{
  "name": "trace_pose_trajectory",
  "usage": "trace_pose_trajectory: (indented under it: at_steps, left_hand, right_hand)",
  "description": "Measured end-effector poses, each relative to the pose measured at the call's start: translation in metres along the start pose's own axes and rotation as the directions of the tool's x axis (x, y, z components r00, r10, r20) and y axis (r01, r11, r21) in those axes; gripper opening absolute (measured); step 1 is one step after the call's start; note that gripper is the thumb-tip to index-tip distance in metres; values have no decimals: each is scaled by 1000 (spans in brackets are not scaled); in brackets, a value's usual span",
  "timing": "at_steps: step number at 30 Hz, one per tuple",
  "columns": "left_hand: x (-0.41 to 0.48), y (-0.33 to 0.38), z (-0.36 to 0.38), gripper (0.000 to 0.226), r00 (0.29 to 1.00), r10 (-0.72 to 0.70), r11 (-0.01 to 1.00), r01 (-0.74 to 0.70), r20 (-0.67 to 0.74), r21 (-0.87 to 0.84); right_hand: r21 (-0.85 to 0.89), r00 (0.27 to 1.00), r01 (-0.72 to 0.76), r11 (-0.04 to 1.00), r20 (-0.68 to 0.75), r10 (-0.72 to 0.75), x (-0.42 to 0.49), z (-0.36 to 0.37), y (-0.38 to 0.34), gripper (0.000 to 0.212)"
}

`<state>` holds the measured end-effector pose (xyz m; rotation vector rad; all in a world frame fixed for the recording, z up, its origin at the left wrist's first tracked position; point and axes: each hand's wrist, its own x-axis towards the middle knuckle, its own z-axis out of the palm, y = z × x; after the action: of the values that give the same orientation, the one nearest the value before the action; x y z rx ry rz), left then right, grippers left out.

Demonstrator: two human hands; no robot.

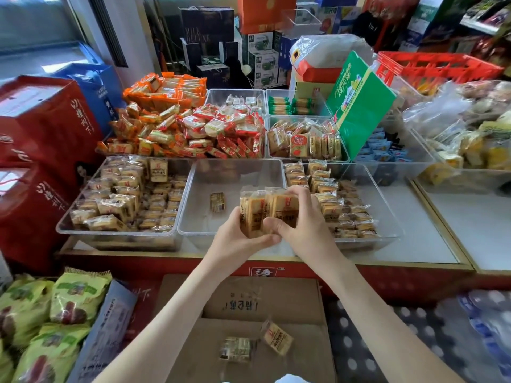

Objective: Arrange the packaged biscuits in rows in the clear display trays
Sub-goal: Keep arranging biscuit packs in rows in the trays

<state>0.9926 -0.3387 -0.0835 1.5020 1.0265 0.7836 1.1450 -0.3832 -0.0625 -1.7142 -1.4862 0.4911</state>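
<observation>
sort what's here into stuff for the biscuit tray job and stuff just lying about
Job: left hand, right hand, held biscuit packets, middle clear tray, cardboard box, loose packets.
Lying about: red gift bags, green snack bags, red crate.

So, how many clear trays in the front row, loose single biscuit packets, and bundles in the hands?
Clear trays: 3, the left tray, middle tray, right tray
Single packet in the middle tray: 1
Loose packets on the cardboard box: 2
Bundle of packets, gripped by left hand and right hand: 1
Total: 7
</observation>
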Motion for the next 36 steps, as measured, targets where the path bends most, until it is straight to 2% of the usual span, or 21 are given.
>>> trace_pose_trajectory:
  at_steps: [4,7,9,12,18,24,28,30,31,33,34,36]
  left_hand:
    - [-5,-11,-2,56,996,87,995,-88,-30,-35]
    - [-8,-17,-9,69,994,105,993,-105,4,-52]
    - [-9,-20,-15,69,993,105,994,-103,54,-40]
    - [-10,-24,-20,68,990,80,996,-74,120,-57]
    - [-12,-24,-22,70,974,-1,988,36,224,-150]
    - [-11,-24,-25,75,962,-68,979,116,263,-168]
    - [-7,-25,-23,72,979,-150,950,182,141,-253]
    - [-6,-21,-21,52,973,-232,915,220,6,-339]
    - [-5,-18,-19,42,962,-270,894,234,-42,-382]
    - [-4,-8,-12,34,951,-307,850,253,-45,-462]
    - [-3,-2,-8,36,954,-298,829,249,-20,-502]
    - [-2,11,0,48,967,-251,782,220,28,-583]
  right_hand:
    - [-136,974,225,965,71,-217,0,-1,2,56]
    - [-172,954,298,939,43,-295,8,-13,3,31]
    - [-101,959,275,956,102,-265,14,-25,3,18]
    - [-57,948,222,973,247,-202,18,-34,6,20]
    - [-53,963,192,980,204,-177,17,-24,10,20]
    - [-10,953,83,996,294,-77,19,-27,9,24]
    - [13,984,-1,1000,175,-1,21,-41,11,16]
    - [7,1000,-4,1000,10,4,24,-45,12,13]
    - [-19,996,17,1000,-88,-18,24,-43,12,12]
    - [-100,965,93,991,-236,-114,22,-31,10,12]
    - [-149,946,150,977,-266,-185,20,-21,9,16]
    - [-217,922,267,939,-227,-314,12,2,7,22]
